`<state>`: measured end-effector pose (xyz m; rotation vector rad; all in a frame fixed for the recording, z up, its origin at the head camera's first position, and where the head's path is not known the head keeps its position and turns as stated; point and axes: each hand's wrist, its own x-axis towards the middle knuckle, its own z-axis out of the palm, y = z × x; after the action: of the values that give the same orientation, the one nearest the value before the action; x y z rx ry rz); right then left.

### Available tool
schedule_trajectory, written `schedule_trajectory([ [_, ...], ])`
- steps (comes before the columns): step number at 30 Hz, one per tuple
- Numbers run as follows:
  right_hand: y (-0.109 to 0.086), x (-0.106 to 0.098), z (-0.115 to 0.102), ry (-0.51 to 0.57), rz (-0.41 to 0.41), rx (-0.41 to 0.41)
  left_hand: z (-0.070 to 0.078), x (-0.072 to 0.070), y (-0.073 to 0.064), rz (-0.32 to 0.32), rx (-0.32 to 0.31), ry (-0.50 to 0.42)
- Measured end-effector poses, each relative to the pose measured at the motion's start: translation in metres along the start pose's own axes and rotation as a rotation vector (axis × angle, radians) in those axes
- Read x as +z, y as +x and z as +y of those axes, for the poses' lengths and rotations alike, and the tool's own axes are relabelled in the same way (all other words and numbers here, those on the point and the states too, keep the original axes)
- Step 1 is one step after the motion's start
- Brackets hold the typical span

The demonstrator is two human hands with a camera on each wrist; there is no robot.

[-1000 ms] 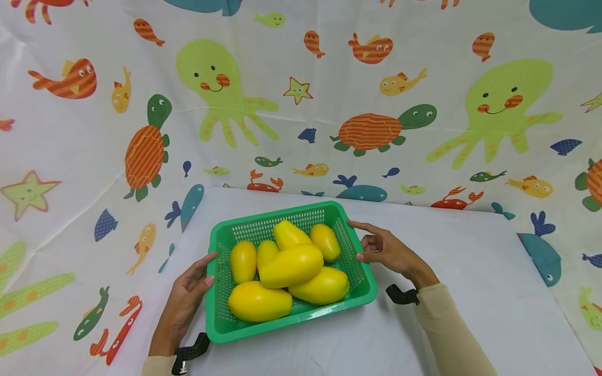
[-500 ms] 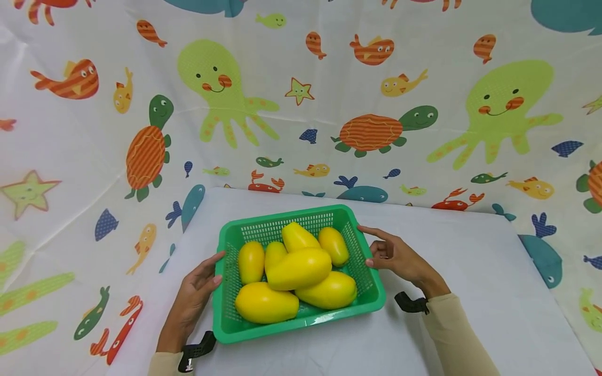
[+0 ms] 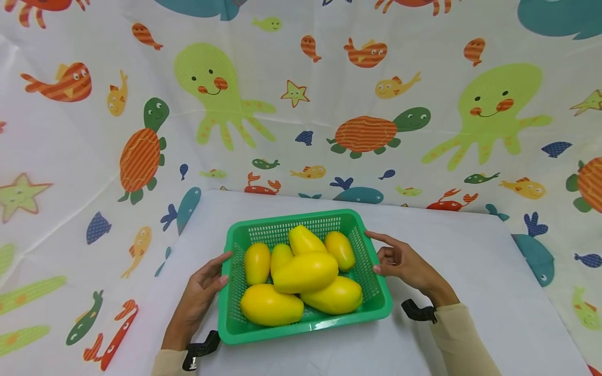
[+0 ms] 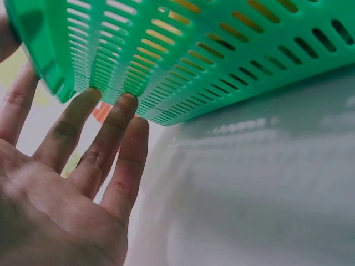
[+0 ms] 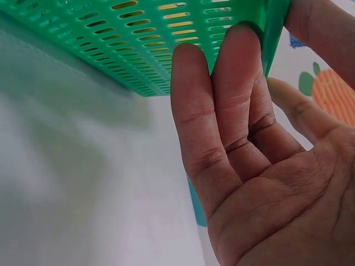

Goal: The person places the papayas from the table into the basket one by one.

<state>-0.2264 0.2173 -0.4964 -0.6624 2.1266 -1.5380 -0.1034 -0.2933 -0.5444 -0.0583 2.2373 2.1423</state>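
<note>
A green plastic basket (image 3: 308, 327) with slotted walls sits between both hands in the head view. Several smooth yellow fruits (image 3: 305, 272), large and oval like papayas or mangoes, lie in it, one resting on top of others. At its left end, the left hand (image 3: 198, 295) holds the rim; in the left wrist view its fingertips (image 4: 126, 102) press the slotted wall (image 4: 222, 66). The right hand (image 3: 414, 269) grips the right end, index finger and thumb at the rim. Its other fingers (image 5: 191, 105) are partly bent beneath the rim in the right wrist view.
A white cloth-covered table (image 3: 470, 250) lies under the basket. Behind it and to the left hangs a white curtain (image 3: 277, 115) printed with sea animals. Black wrist mounts (image 3: 203, 347) stick out near both cuffs.
The basket with its yellow fruits has moved to the right and slightly nearer, both hands moving along with it. The hold on each end looks the same.
</note>
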Motion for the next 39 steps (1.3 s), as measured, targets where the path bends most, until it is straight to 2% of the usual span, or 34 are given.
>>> schedule_trajectory([
  [14, -0.028, -0.004, 0.006, 0.037, 0.057, 0.02, -0.003, 0.016, 0.013, -0.049, 0.01, -0.01],
  [21, -0.041, -0.006, 0.011, 0.027, 0.096, 0.045, -0.002, 0.024, 0.019, -0.094, 0.035, -0.036],
  [28, -0.052, -0.009, 0.013, 0.023, 0.111, 0.054, -0.001, 0.031, 0.025, -0.101, 0.035, -0.014],
  [39, -0.065, -0.016, 0.022, 0.075, 0.111, -0.002, 0.0, 0.043, 0.031, -0.126, 0.05, 0.006],
])
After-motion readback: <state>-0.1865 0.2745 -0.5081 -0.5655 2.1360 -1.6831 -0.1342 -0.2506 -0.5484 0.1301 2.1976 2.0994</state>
